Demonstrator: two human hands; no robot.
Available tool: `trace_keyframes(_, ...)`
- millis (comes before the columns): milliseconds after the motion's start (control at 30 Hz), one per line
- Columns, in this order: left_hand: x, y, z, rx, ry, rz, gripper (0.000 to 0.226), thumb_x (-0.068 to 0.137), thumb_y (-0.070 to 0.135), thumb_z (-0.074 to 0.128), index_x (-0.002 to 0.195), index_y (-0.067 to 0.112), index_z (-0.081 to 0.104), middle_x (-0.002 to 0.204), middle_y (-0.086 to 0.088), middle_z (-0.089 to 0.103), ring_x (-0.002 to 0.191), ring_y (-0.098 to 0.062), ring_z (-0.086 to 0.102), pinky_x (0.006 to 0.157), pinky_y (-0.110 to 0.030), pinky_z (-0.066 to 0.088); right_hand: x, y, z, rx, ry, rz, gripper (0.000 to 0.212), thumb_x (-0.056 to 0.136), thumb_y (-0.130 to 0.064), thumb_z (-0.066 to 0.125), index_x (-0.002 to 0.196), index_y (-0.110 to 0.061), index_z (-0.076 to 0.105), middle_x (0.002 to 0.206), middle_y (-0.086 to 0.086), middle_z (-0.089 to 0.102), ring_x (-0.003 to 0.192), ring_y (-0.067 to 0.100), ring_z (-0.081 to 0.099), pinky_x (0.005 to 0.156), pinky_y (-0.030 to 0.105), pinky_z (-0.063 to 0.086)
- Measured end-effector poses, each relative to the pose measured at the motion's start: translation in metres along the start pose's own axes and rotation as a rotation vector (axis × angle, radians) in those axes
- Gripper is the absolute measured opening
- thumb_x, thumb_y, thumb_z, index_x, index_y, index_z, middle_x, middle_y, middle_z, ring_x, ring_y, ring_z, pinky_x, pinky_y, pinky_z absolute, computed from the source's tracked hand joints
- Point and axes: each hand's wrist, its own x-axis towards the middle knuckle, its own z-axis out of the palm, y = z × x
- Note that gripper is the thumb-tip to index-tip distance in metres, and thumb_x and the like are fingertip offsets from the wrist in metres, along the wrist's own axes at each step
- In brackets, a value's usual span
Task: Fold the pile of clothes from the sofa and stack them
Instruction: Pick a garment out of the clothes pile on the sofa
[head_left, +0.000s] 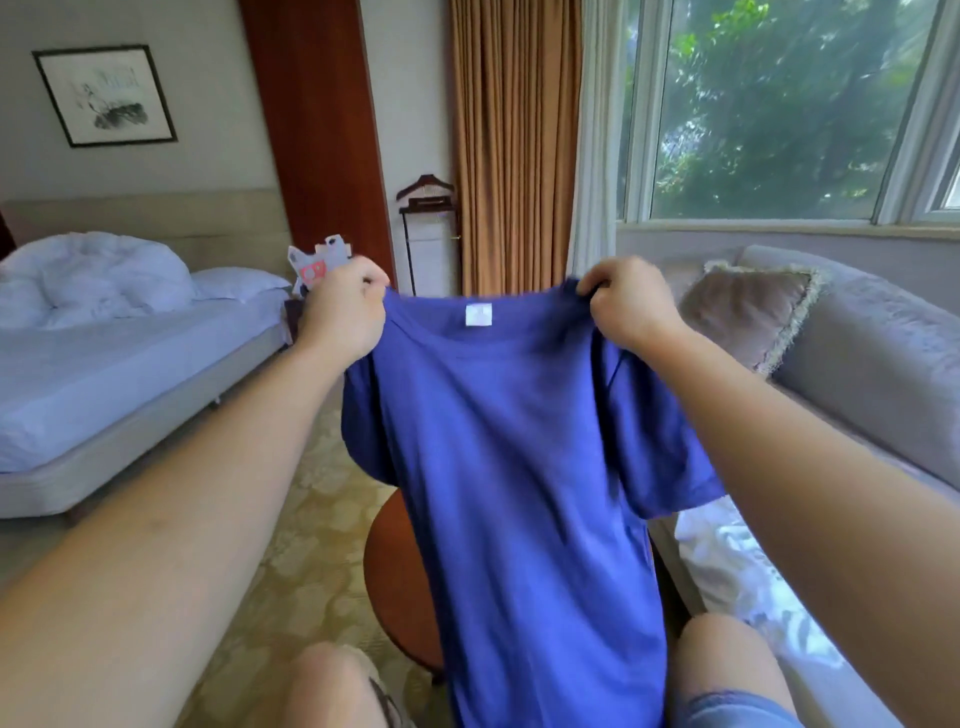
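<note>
Head view: I watch the left hand (345, 306) and right hand (626, 306) each pinch a shoulder of the blue T-shirt (519, 467), held aloft beside the sofa (857, 364); one slack pinch could drop it crumpled.

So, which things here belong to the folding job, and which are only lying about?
Job: blue T-shirt, in the grip of the left hand and right hand at its shoulders; crumpled white fabric, probably the pile; sofa beneath it.
Lying about: bed; cushion; round wooden table; valet stand; framed picture; curtain.
</note>
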Motion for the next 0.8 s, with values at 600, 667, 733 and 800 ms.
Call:
trace_keyframes(600, -0.028, -0.017, 0.003, -0.194, 0.393, 0.105, 0.028, 0.096, 0.015, 0.040, 0.110, 0.012, 0.065, 0.105, -0.006, 0.069, 0.099, -0.027, 0.060, 0.081, -0.028, 0.040, -0.027, 0.004, 0.019, 0.174, 0.440, -0.208, 0.036, 0.077, 0.001, 0.036, 0.094, 0.000, 0.067, 0.101, 0.019, 0.058, 0.086, 0.031, 0.059, 0.078, 0.029, 0.041)
trace_keyframes(667, -0.030, -0.007, 0.000, -0.216, 0.445, 0.128, 0.029, 0.097, 0.015, 0.040, 0.112, 0.011, 0.064, 0.109, -0.004, 0.068, 0.102, -0.024, 0.058, 0.083, -0.024, 0.038, -0.027, 0.002, 0.011, 0.184, 0.512, -0.228, 0.034, 0.077, 0.001, 0.036, 0.093, -0.001, 0.066, 0.103, 0.018, 0.058, 0.089, 0.029, 0.057, 0.078, 0.031, 0.042)
trace_keyframes(733, -0.029, 0.000, -0.001, -0.228, 0.461, 0.140, 0.029, 0.098, 0.016, 0.039, 0.114, 0.012, 0.063, 0.109, -0.003, 0.067, 0.103, -0.022, 0.057, 0.083, -0.023, 0.036, -0.025, 0.004, 0.007, 0.172, 0.549, -0.218, 0.032, 0.079, 0.003, 0.037, 0.094, 0.000, 0.065, 0.104, 0.018, 0.057, 0.090, 0.027, 0.055, 0.078, 0.029, 0.039)
trace_keyframes(800, -0.025, 0.000, 0.006, -0.223, 0.436, 0.141, 0.029, 0.097, 0.018, 0.039, 0.115, 0.015, 0.062, 0.105, -0.006, 0.068, 0.102, -0.023, 0.057, 0.084, -0.026, 0.038, -0.021, 0.012, 0.010, 0.145, 0.529, -0.182, 0.031, 0.080, 0.003, 0.038, 0.094, -0.001, 0.065, 0.106, 0.018, 0.057, 0.090, 0.026, 0.053, 0.077, 0.027, 0.036)
